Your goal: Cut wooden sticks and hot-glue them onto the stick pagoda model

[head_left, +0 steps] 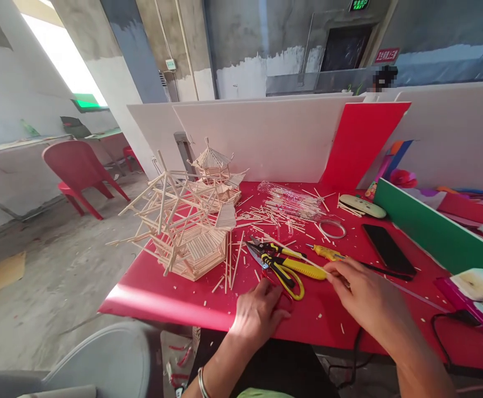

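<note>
My left hand (260,309) rests at the table's front, fingers curled over the red handles of a pair of scissors (286,298), which the hand and other tools partly hide. My right hand (365,293) pinches the end of a thin wooden stick (303,255), which slants up and left over the tools. Beneath it lie yellow-and-black cutters (307,269) and a yellow-handled tool (296,284). A yellow glue gun (328,253) is just beyond my right fingers. Left of the tools stands an open framework of wooden sticks (195,243), with a roofed stick pavilion (212,166) behind it.
Loose sticks and a plastic bag of sticks (291,202) lie on the red table (175,298). A tape roll (332,229), a phone (388,251), a long case (362,206) and a purple power strip (473,301) are on the right. White boards (258,138) stand behind.
</note>
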A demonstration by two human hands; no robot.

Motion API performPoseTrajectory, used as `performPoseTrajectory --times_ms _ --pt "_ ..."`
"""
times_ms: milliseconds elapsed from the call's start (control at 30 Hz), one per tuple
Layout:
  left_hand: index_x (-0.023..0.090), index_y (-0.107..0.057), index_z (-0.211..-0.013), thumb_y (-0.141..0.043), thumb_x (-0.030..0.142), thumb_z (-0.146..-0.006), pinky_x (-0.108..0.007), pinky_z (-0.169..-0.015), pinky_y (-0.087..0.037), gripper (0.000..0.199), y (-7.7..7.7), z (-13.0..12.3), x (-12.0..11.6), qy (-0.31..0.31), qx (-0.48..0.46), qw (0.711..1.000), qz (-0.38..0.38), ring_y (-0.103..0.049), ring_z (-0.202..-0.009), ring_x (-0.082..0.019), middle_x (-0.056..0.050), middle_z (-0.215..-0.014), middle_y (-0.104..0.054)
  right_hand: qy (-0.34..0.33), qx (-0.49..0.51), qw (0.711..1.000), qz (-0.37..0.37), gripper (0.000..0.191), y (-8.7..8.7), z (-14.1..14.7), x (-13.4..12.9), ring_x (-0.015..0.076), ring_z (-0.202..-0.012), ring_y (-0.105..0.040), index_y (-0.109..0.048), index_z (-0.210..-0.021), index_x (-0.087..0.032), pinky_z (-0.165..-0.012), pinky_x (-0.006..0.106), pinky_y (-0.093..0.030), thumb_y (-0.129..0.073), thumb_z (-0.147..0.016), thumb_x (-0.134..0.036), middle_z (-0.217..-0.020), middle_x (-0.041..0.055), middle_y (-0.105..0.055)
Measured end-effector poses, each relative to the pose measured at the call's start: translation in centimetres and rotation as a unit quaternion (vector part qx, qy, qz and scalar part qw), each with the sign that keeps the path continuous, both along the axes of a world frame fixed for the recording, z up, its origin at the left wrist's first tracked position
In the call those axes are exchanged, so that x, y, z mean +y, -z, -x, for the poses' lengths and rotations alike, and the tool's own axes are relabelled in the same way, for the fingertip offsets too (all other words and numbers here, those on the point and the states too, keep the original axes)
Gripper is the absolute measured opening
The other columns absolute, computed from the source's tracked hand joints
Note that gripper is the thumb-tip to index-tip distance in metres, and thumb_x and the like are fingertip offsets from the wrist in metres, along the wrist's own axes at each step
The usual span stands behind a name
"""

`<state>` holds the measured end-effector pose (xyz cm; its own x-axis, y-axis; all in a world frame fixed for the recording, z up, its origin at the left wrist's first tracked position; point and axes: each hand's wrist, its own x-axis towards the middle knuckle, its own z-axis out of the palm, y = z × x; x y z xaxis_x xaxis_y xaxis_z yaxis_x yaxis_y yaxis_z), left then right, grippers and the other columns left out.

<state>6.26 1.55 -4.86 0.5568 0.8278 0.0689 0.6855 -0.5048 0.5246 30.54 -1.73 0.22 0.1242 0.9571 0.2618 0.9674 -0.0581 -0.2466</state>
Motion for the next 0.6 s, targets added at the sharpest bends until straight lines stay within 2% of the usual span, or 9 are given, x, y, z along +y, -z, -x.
performPoseTrajectory --times_ms 100,167,200,233,300,333,400,500,600 --pt "0.027 -0.074 -0.109 -0.068 0.043 -0.084 -0.030 -0.072 -0.050 0.030 -1.2 0.5 -0.1 -0.027 -0.112 0.993 0.039 -0.067 -0.085 -0.022 -0.008 -0.114 -0.068 -0.047 0.188 0.981 0.005 0.027 0.0 2.6 -0.5 0.0211 -0.085 -0.069 -0.064 -0.097 -0.028 -0.070 0.030 -0.051 -0.045 -0.094 -0.047 -0.100 0.0038 -0.073" --pt "0.024 -0.075 -0.109 -0.065 0.043 -0.087 -0.029 -0.068 -0.049 0.031 -2.5 1.2 -0.6 -0.050 -0.248 0.963 0.094 -0.064 -0.074 -0.017 -0.009 -0.108 -0.069 -0.101 0.289 0.950 0.063 0.029 -0.5 4.9 -1.1 0.0199 -0.085 -0.069 -0.064 -0.098 -0.027 -0.073 0.028 -0.052 -0.047 -0.094 -0.050 -0.094 0.0028 -0.074" --pt "0.022 -0.075 -0.109 -0.064 0.046 -0.088 -0.028 -0.063 -0.048 0.034 -3.2 1.6 -1.0 -0.078 -0.326 0.932 0.135 -0.061 -0.067 -0.015 -0.010 -0.102 -0.070 -0.132 0.327 0.930 0.104 0.029 -0.8 6.1 -1.4 0.0188 -0.082 -0.069 -0.065 -0.097 -0.027 -0.072 0.026 -0.052 -0.049 -0.093 -0.051 -0.090 0.0018 -0.073" --pt "0.019 -0.075 -0.108 -0.061 0.049 -0.089 -0.026 -0.055 -0.045 0.039 -3.9 2.1 -1.3 -0.117 -0.403 0.889 0.185 -0.055 -0.057 -0.012 -0.009 -0.094 -0.071 -0.160 0.357 0.909 0.143 0.030 -1.1 7.4 -1.8 0.0175 -0.079 -0.067 -0.066 -0.094 -0.026 -0.069 0.024 -0.051 -0.050 -0.093 -0.051 -0.086 0.0009 -0.072" --pt "0.017 -0.075 -0.106 -0.063 0.054 -0.086 -0.021 -0.042 -0.034 0.044 -5.2 3.2 -2.0 -0.191 -0.530 0.784 0.262 -0.044 -0.044 -0.006 -0.008 -0.084 -0.070 -0.194 0.400 0.873 0.200 0.033 -1.7 9.9 -2.5 0.0154 -0.072 -0.065 -0.066 -0.086 -0.023 -0.064 0.022 -0.049 -0.052 -0.091 -0.052 -0.078 0.0000 -0.069" --pt "0.016 -0.076 -0.102 -0.067 0.053 -0.083 -0.020 -0.040 -0.029 0.043 -5.8 3.8 -2.2 -0.219 -0.573 0.739 0.278 -0.040 -0.042 -0.004 -0.007 -0.079 -0.069 -0.200 0.420 0.858 0.216 0.034 -1.9 11.0 -2.7 0.0148 -0.070 -0.063 -0.066 -0.082 -0.022 -0.061 0.021 -0.048 -0.053 -0.090 -0.053 -0.074 -0.0001 -0.068" --pt "0.015 -0.077 -0.093 -0.075 0.051 -0.077 -0.018 -0.038 -0.025 0.040 -6.6 5.0 -2.5 -0.257 -0.629 0.673 0.294 -0.038 -0.041 -0.002 -0.003 -0.071 -0.066 -0.202 0.458 0.832 0.240 0.037 -2.1 13.0 -2.9 0.0138 -0.065 -0.061 -0.067 -0.080 -0.020 -0.058 0.021 -0.045 -0.055 -0.087 -0.055 -0.067 -0.0003 -0.065" --pt "0.014 -0.077 -0.089 -0.079 0.047 -0.072 -0.016 -0.038 -0.025 0.037 -7.2 6.6 -2.7 -0.283 -0.663 0.615 0.318 -0.039 -0.041 -0.002 -0.001 -0.065 -0.063 -0.220 0.496 0.793 0.276 0.038 -2.0 15.2 -2.7 0.0120 -0.057 -0.057 -0.067 -0.078 -0.019 -0.054 0.020 -0.041 -0.058 -0.085 -0.055 -0.060 -0.0013 -0.062" --pt "0.014 -0.077 -0.091 -0.082 0.042 -0.069 -0.016 -0.037 -0.025 0.036 -7.1 7.8 -2.5 -0.294 -0.675 0.593 0.327 -0.041 -0.041 -0.003 0.000 -0.066 -0.063 -0.237 0.503 0.777 0.296 0.039 -1.7 16.6 -2.1 0.0114 -0.057 -0.056 -0.064 -0.074 -0.018 -0.055 0.021 -0.040 -0.059 -0.086 -0.055 -0.059 -0.0014 -0.061"
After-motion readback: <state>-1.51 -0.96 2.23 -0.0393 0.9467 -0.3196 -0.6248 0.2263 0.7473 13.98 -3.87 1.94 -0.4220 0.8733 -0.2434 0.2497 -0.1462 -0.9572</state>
